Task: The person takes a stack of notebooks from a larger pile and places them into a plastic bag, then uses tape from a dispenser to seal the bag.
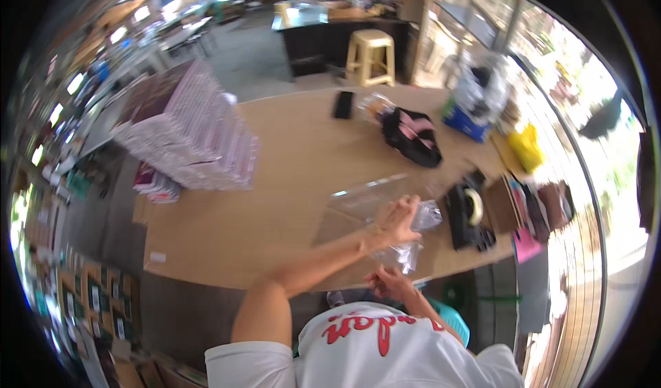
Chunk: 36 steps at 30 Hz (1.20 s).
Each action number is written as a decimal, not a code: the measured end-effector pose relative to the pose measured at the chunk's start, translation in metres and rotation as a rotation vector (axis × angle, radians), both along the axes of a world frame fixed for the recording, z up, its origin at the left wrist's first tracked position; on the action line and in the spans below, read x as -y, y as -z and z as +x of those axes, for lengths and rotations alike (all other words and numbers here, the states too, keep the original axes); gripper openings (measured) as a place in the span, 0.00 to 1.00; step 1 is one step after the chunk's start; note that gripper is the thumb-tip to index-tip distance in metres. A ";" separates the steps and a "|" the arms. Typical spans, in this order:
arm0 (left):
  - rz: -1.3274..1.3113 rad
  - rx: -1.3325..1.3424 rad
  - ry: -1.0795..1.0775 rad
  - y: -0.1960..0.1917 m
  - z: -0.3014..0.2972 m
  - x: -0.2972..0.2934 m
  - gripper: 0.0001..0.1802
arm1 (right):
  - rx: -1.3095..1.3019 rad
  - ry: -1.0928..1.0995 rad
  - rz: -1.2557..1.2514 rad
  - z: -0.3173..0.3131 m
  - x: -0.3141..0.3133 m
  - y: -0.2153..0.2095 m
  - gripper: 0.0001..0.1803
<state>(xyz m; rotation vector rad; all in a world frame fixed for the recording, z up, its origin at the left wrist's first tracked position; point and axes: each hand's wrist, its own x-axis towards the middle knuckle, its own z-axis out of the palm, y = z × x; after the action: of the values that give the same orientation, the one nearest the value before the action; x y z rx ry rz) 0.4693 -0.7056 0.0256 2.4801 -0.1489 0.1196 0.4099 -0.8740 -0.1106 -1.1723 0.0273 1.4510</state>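
On the table (289,147) lies a thin clear plastic bag or sheet (351,205), with crumpled clear plastic (428,214) at its right. My left hand (398,224) reaches across from the left over this plastic, its thumb and fingers apart and partly bent. Some motion blur softens the fingers, and the hand hides part of the plastic. More wrinkled plastic (406,256) runs from beneath it toward the table's near edge. Close to my body, my right hand (389,282) is at that edge with its fingers curled in. What it holds, if anything, is hidden.
Tall stacks of white-edged printed booklets (200,133) stand at the left. A black phone (343,104) and a black-and-pink cloth bag (412,137) lie farther back. To the right are a black tape dispenser (465,212), a box of items (502,202) and a yellow bag (527,148). A stool (370,54) stands beyond.
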 end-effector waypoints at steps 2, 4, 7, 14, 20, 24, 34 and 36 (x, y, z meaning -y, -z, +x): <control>-0.327 -0.049 -0.120 -0.043 -0.020 -0.008 0.48 | -0.395 0.234 0.372 -0.011 -0.001 -0.018 0.42; -0.877 -0.016 -0.162 -0.008 -0.055 -0.027 0.54 | -0.109 0.555 0.520 0.017 0.016 0.020 0.47; -0.660 0.372 -0.339 0.003 -0.091 -0.041 0.61 | 0.421 0.674 0.485 0.069 0.050 -0.012 0.47; -0.976 0.167 -0.306 0.105 -0.084 -0.037 0.67 | 1.105 0.243 0.311 0.100 0.013 -0.027 0.39; 0.000 0.449 -0.120 -0.022 -0.092 -0.081 0.42 | 1.686 0.136 0.282 0.097 0.016 -0.140 0.53; 0.517 0.353 0.260 -0.068 -0.071 -0.111 0.09 | 2.243 -0.585 0.160 0.123 0.000 -0.227 0.32; -0.386 0.292 -0.268 0.111 -0.095 -0.085 0.76 | 0.961 0.275 0.421 0.093 0.018 -0.026 0.70; -0.949 0.153 -0.423 0.108 -0.077 -0.035 0.73 | 0.831 0.359 0.325 0.086 0.003 0.007 0.67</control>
<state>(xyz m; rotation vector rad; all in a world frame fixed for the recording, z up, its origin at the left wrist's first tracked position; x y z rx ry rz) 0.3920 -0.6707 -0.0824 1.5185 0.3098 0.4443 0.4956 -0.8774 -0.1180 -1.3306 -0.5264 0.5555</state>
